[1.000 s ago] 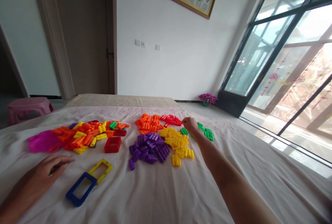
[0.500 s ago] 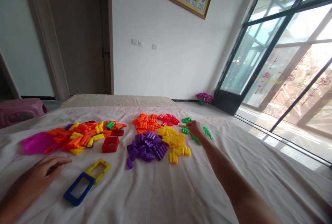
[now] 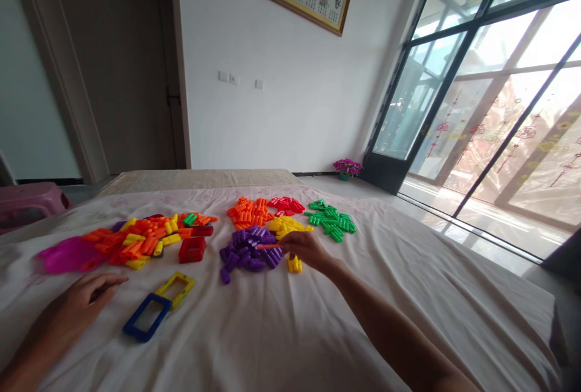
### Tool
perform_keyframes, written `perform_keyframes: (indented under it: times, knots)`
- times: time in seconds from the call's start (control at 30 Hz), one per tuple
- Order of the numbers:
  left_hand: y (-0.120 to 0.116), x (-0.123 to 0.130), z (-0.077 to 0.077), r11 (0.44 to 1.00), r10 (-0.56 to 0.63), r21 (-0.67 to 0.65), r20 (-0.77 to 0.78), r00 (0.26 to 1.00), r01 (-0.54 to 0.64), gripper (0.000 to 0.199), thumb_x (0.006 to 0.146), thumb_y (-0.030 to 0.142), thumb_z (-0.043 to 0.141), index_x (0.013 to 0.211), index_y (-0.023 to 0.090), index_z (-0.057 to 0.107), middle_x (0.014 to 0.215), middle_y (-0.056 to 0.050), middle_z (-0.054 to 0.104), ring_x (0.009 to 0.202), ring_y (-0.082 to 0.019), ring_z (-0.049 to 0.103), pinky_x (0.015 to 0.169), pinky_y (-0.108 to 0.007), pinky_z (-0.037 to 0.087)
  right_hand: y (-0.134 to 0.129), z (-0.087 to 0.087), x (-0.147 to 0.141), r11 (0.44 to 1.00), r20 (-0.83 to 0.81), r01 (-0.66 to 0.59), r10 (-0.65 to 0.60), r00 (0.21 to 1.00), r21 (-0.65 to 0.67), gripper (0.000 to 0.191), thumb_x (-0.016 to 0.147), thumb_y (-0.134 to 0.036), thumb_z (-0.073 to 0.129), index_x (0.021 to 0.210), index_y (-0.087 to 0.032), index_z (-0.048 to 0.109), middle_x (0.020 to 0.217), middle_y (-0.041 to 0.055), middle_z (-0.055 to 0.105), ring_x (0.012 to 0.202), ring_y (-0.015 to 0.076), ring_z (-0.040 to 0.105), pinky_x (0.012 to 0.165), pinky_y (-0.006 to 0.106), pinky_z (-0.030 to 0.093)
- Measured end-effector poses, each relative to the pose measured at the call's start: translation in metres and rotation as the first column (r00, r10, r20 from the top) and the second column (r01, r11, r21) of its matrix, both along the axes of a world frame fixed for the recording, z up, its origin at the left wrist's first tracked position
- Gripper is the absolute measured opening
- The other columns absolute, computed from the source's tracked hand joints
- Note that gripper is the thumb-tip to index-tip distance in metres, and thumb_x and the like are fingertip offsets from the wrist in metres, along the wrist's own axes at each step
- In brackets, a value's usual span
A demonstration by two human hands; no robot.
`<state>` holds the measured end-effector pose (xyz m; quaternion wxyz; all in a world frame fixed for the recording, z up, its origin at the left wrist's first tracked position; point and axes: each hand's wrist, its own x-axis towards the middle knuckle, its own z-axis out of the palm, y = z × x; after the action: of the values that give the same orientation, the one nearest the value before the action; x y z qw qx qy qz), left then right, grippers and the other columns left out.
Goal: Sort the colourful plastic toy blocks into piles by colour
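While the right hand (image 3: 308,251) is pinching a slim orange-red piece (image 3: 269,247) between thumb and fingers, that piece is showing across the purple pile (image 3: 249,253); whether it is touching the pile, I cannot tell. Beneath and beside the hand, the yellow pile (image 3: 287,224) is lying partly covered. Beyond it, the orange pile (image 3: 247,213), red pile (image 3: 285,205) and green pile (image 3: 334,222) are spreading over the pale cloth (image 3: 254,331). Across from these, the left hand (image 3: 77,301) is lying near the magenta item (image 3: 68,257), fingers loosely curled; whether thumb and forefinger are meeting, I cannot tell. Nearby, the blue frame (image 3: 136,336) is touching the yellow frame (image 3: 184,296), and the red frame (image 3: 191,259) is sitting beside the mixed pile (image 3: 147,238).
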<state>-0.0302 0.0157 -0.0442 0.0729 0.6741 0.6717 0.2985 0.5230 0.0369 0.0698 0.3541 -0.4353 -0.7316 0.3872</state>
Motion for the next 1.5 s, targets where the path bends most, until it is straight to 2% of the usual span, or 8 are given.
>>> perform_keyframes:
  times: [0.17,0.4,0.6,0.73,0.93,1.1,1.27,1.5]
  knots:
    - [-0.007,0.012,0.014,0.999,0.004,-0.044,0.015,1.000,-0.003,0.038,0.085,0.039,0.046,0.107,0.021,0.071,0.116,-0.005,0.071,0.109,-0.021,0.063,0.101,-0.034,0.049,-0.044,-0.018,-0.030,0.984,0.233,-0.139,0.111,0.966,0.110,0.021,0.078,-0.014,0.065,0.093,-0.021,0.078,0.083,0.0013,0.075,0.073,0.0148,0.067,0.068,0.024,0.051]
    - [-0.009,0.021,0.015,0.994,-0.071,0.067,-0.148,0.986,0.082,0.039,0.089,0.032,0.040,0.115,0.019,0.066,0.119,-0.008,0.067,0.118,-0.020,0.057,0.110,-0.035,0.041,-0.066,-0.031,-0.046,0.920,0.326,-0.102,-0.030,0.945,0.378,0.017,0.084,-0.016,0.066,0.096,-0.023,0.075,0.093,0.0023,0.074,0.088,0.0179,0.066,0.080,0.028,0.050]
    - [-0.024,0.035,0.006,0.989,-0.021,0.124,-0.408,0.913,0.078,0.049,0.094,0.035,0.033,0.130,0.016,0.061,0.128,-0.015,0.062,0.120,-0.027,0.057,0.100,-0.042,0.046,-0.077,-0.035,-0.053,0.847,0.408,-0.144,-0.092,0.908,0.512,0.015,0.094,-0.023,0.058,0.093,-0.023,0.073,0.094,0.0028,0.071,0.091,0.0181,0.062,0.084,0.030,0.046]
    - [-0.041,0.047,0.005,0.990,0.056,0.137,-0.468,0.882,0.010,0.051,0.095,0.034,0.031,0.132,0.017,0.061,0.138,-0.017,0.057,0.125,-0.029,0.055,0.100,-0.044,0.046,-0.080,-0.036,-0.054,0.817,0.455,-0.167,-0.128,0.881,0.552,0.019,0.097,-0.025,0.054,0.091,-0.021,0.072,0.094,0.0042,0.070,0.091,0.0185,0.060,0.084,0.030,0.044]
    - [-0.070,0.068,0.019,0.995,0.099,0.075,-0.464,0.880,-0.073,0.048,0.088,0.028,0.041,0.131,0.026,0.062,0.138,-0.010,0.061,0.131,-0.027,0.051,0.108,-0.044,0.041,-0.083,-0.036,-0.056,0.802,0.456,-0.159,-0.152,0.877,0.575,0.021,0.098,-0.025,0.053,0.086,-0.021,0.070,0.091,0.0043,0.068,0.088,0.0187,0.058,0.080,0.031,0.044]
    - [-0.072,0.066,0.013,0.994,0.109,0.057,-0.464,0.879,-0.093,0.054,0.091,0.035,0.035,0.138,0.022,0.057,0.142,-0.012,0.057,0.136,-0.027,0.047,0.111,-0.045,0.038,-0.082,-0.037,-0.053,0.816,0.381,-0.095,-0.159,0.911,0.569,0.017,0.093,-0.017,0.056,0.100,-0.023,0.070,0.099,0.0053,0.069,0.094,0.0204,0.059,0.086,0.033,0.047]
    - [-0.063,0.058,0.006,0.995,0.100,0.058,-0.459,0.883,-0.082,0.057,0.093,0.040,0.030,0.137,0.018,0.058,0.141,-0.013,0.058,0.133,-0.027,0.050,0.109,-0.044,0.040,-0.073,-0.047,-0.050,0.801,0.234,-0.007,-0.167,0.958,0.598,0.053,0.081,0.003,0.045,0.119,-0.027,0.068,0.111,0.0064,0.066,0.104,0.0209,0.059,0.091,0.036,0.049]
    - [-0.063,0.058,0.011,0.996,0.093,0.036,-0.431,0.898,-0.086,0.056,0.094,0.040,0.030,0.137,0.016,0.058,0.140,-0.014,0.058,0.134,-0.025,0.049,0.111,-0.040,0.038,-0.069,-0.050,-0.049,0.794,0.164,0.017,-0.147,0.975,0.608,0.062,0.074,0.006,0.042,0.119,-0.026,0.070,0.110,0.0083,0.065,0.104,0.0214,0.057,0.092,0.037,0.048]
